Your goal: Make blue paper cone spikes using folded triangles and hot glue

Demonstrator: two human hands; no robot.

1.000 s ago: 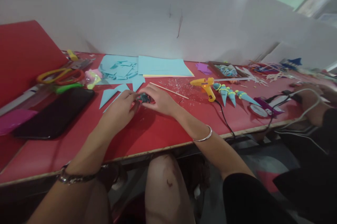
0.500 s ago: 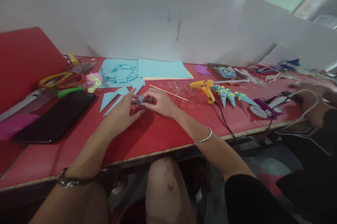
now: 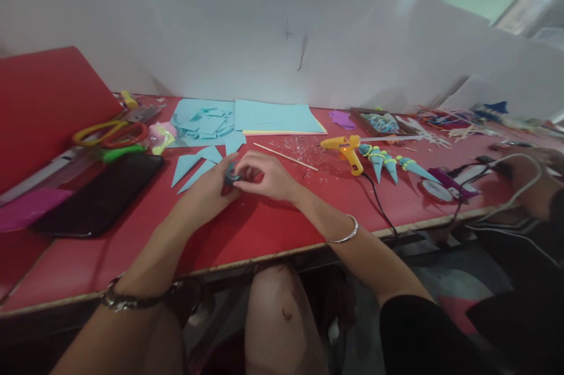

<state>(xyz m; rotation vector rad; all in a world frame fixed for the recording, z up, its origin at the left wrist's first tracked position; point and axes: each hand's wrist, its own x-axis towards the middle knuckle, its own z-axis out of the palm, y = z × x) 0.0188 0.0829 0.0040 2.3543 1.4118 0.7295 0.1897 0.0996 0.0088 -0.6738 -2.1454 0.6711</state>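
Note:
Both of my hands meet over the red table, around a small curled piece of blue paper. My left hand wraps it from the left side. From the right, the bent fingertips of my right hand pinch its edge; part of the paper is hidden behind the fingers. Cut blue paper triangles lie just beyond my left hand. A thin wooden stick rests past my right hand. Further right is a yellow glue gun, close to several blue paper cones with yellow trim.
At left lie a black phone, scissors and a pink packet. Blue sheets and paper scraps line the wall. The glue gun's cord runs over the front edge. A co-worker's arm is at right.
My left fingers have closed in around the curled paper, where before they were more spread. My right hand stays pinched at it. The view has shifted slightly.

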